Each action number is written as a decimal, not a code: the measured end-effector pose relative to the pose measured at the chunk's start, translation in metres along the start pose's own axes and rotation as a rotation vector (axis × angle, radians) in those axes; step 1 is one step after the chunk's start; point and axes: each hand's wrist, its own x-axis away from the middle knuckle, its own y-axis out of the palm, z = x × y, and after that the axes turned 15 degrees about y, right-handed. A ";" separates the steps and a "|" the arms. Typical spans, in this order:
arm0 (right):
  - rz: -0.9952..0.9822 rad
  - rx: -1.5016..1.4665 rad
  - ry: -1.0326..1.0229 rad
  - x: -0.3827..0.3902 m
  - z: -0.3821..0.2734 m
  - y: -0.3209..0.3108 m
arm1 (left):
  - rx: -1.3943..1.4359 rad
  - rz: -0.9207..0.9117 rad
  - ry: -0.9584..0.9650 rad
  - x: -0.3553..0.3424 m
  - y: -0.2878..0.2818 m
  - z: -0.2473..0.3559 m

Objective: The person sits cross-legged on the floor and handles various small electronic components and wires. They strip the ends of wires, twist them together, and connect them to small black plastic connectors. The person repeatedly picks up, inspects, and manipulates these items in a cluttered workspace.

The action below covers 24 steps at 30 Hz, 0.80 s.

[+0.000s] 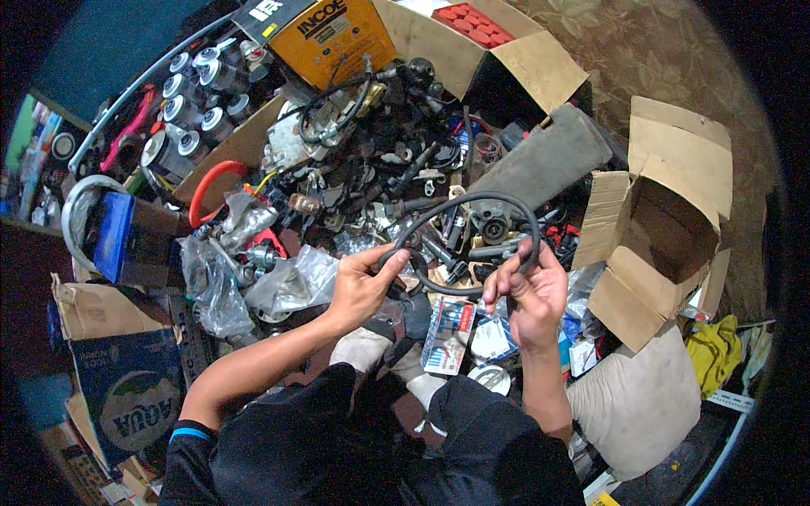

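A thick black cable [487, 196], perhaps a rubber hose, is bent into a loop between my hands above a heap of parts. My left hand [359, 291] pinches its left side between thumb and fingers. At the right side of the loop, the bent fingers of my right hand [536, 295] hold the cable, palm turned partly upward. Below the loop lies a small red, white and blue package [449, 337]. Dark metal and rubber parts [413, 173] lie piled beyond my hands, with a long grey panel [544, 160] on their right.
An empty open carton [666, 219] stands at right, above a pale cushion [641, 409]. Clear plastic bags [215, 287] lie left of my left hand. An orange box [333, 38] and several clear jars [211, 76] stand at the back. A dark blue carton [126, 388] is at left.
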 end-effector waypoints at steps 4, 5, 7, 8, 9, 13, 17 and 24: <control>0.038 0.505 -0.137 -0.002 0.023 0.014 | 0.085 -0.084 -0.162 0.005 -0.002 0.010; 0.022 0.758 -0.252 -0.005 0.025 0.016 | 0.126 -0.100 -0.205 0.006 -0.002 0.010; 0.006 0.845 -0.363 -0.009 0.031 0.019 | 0.188 -0.145 -0.218 0.007 -0.001 0.019; -0.017 0.859 -0.360 -0.009 0.039 0.019 | 0.222 -0.156 -0.189 0.010 0.003 0.023; -0.046 0.869 -0.363 -0.011 0.045 0.019 | 0.251 -0.163 -0.156 0.010 0.004 0.028; -0.143 0.375 -0.277 -0.005 0.072 0.016 | 0.395 -0.289 -0.219 0.008 0.003 0.033; -0.270 0.525 -0.337 -0.007 0.079 -0.006 | 0.444 -0.350 -0.277 0.011 -0.002 0.033; -0.033 1.022 -0.257 0.005 0.098 -0.012 | 0.465 -0.170 -0.310 0.002 -0.006 0.037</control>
